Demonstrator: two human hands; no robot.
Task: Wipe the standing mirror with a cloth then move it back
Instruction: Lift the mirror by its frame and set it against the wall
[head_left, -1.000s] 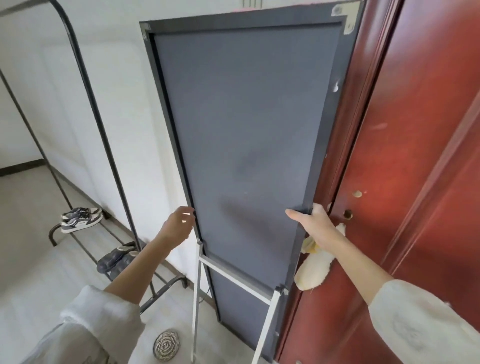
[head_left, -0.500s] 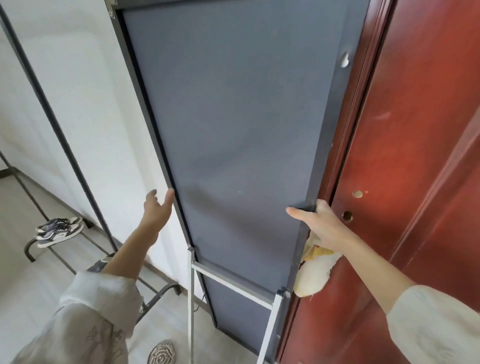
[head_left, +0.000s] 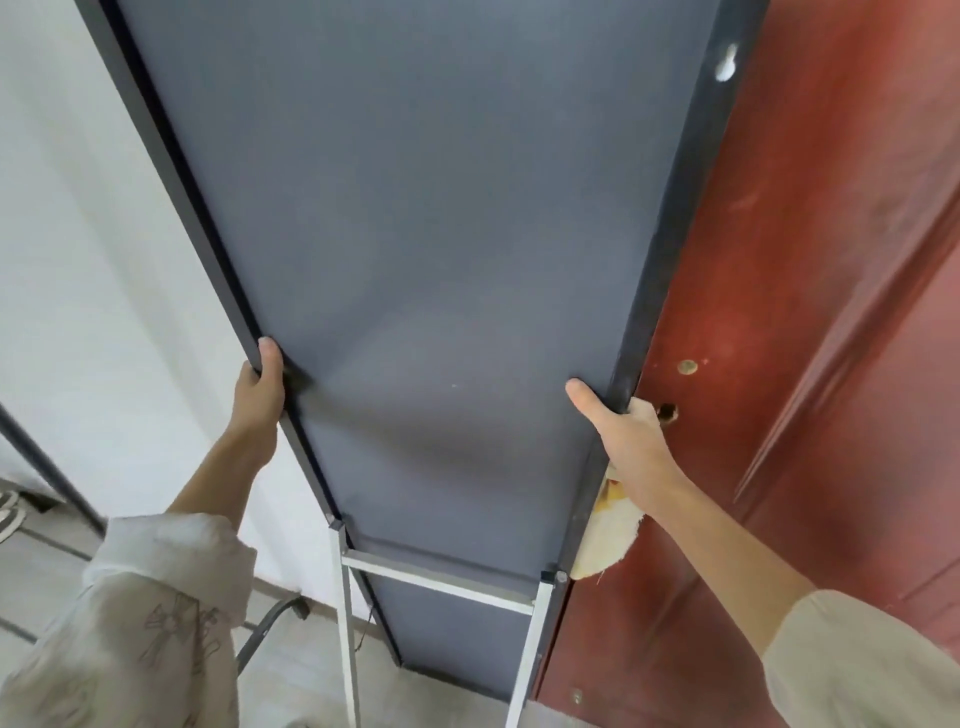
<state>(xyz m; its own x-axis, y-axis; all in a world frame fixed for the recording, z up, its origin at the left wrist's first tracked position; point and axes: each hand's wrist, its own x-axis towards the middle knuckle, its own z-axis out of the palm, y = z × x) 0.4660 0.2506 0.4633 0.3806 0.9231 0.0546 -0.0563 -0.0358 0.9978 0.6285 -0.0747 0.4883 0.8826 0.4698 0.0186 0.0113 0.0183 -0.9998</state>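
Two hands, left hand (head_left: 258, 395) and right hand (head_left: 631, 449), grip one mirror (head_left: 431, 234) (one cloth (head_left: 605, 540) tucked)

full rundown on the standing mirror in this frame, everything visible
The standing mirror shows only its back: a tall matte grey panel in a thin dark frame with a white chip near the upper right edge. Its top is cut off by the frame. A white metal stand with a crossbar is hinged low on the frame. It stands tilted between a white wall and a red door. The left hand grips its left edge; the right hand grips its right edge, with a pale cloth beside that edge.
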